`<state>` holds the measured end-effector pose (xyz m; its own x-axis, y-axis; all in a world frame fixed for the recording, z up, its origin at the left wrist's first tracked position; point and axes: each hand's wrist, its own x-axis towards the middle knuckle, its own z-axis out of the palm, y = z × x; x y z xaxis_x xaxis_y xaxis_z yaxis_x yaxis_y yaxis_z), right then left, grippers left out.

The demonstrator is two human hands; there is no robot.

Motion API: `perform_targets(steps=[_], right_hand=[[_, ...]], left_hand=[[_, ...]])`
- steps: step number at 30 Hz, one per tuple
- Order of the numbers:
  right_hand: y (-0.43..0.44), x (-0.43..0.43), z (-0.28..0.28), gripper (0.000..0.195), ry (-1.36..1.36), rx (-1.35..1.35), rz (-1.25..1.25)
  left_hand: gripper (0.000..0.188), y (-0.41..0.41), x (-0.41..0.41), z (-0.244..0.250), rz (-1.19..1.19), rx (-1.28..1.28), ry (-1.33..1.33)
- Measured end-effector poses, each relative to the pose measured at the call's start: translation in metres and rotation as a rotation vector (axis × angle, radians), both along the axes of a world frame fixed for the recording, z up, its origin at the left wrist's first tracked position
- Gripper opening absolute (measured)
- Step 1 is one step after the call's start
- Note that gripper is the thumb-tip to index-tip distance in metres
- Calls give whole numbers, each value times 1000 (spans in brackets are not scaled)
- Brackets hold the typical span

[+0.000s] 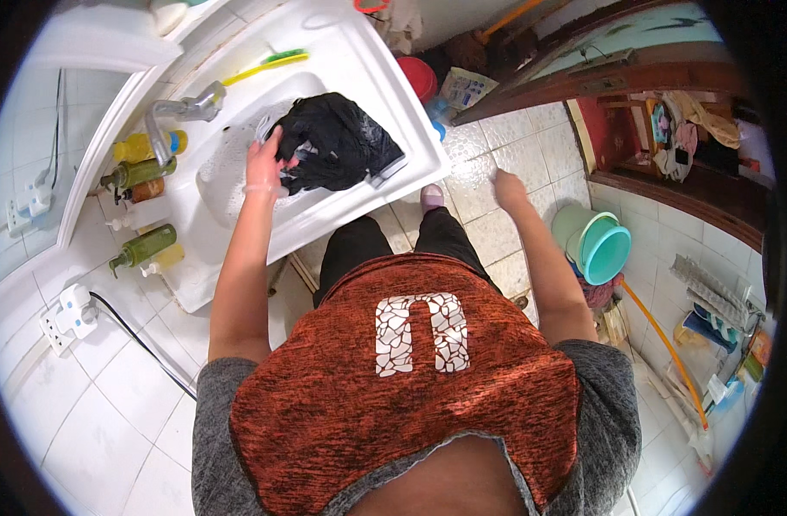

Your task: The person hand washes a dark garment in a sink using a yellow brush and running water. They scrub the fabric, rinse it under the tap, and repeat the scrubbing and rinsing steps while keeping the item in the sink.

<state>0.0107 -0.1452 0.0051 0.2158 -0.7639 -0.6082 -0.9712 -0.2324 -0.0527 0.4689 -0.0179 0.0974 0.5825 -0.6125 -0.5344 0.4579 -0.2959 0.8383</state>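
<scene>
A wet black garment lies bunched over the basin and the right ledge of a white washbasin. My left hand is at its left edge, the fingers curled into the folds and partly hidden by cloth. Below that hand, soapy water with foam fills the bowl. My right hand hangs over the tiled floor, off the basin's right side. Its fingers look curled in, and no object shows in them. A yellow-handled brush with green bristles rests on the basin's back ledge, near the metal faucet.
Several bottles, one a green pump bottle, line the basin's left side. A plug adapter with a black cord sits in the wall socket. Stacked green and turquoise buckets stand right. A wooden door and a red bucket are beyond the basin.
</scene>
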Motion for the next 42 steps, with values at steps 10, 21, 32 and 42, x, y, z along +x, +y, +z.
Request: perform_targets(steps=[10, 21, 32, 42], right_hand=[[17, 124, 101, 46, -1036, 278, -322], [17, 303, 116, 45, -1435, 805, -286], [22, 393, 23, 27, -1208, 920, -267], [-1, 402, -29, 27, -756, 74, 90]], left_hand=[[31, 42, 30, 104, -425, -421, -460], [40, -3, 26, 81, -59, -622, 17], [45, 40, 61, 4, 16, -683, 182], [62, 101, 109, -102, 97, 167, -721]])
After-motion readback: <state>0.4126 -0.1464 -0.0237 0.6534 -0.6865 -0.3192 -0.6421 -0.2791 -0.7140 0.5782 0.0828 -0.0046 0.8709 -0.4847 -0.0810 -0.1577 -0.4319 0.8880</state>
